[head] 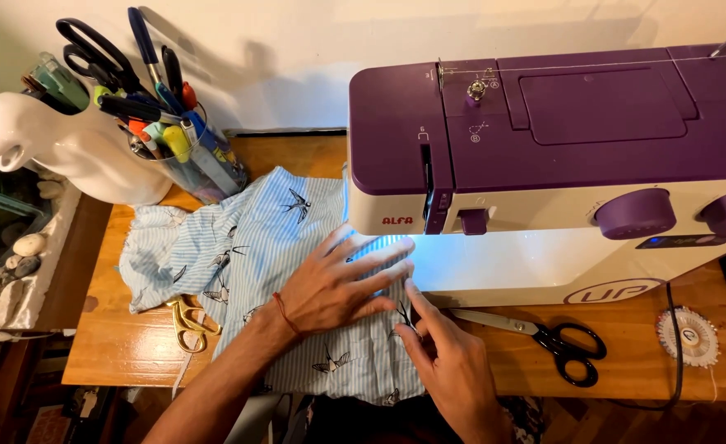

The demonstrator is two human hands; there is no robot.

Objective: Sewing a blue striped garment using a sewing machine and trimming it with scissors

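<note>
Striped fabric point(256, 247) under both hands; clear cup point(202, 177) crammed with pens.

A home sewing corner. A purple and white sewing machine point(560, 164) stands on a varnished wooden table point(132, 345) set against a plain wall, its lamp lit over striped bird-print fabric point(239, 247). Black shears point(544, 335) and small gold scissors point(188, 319) lie on the table, near a pin wheel point(690, 335). A jar point(190, 168) crammed with pens and scissors stands beside a white bird figurine point(58, 144).
</note>
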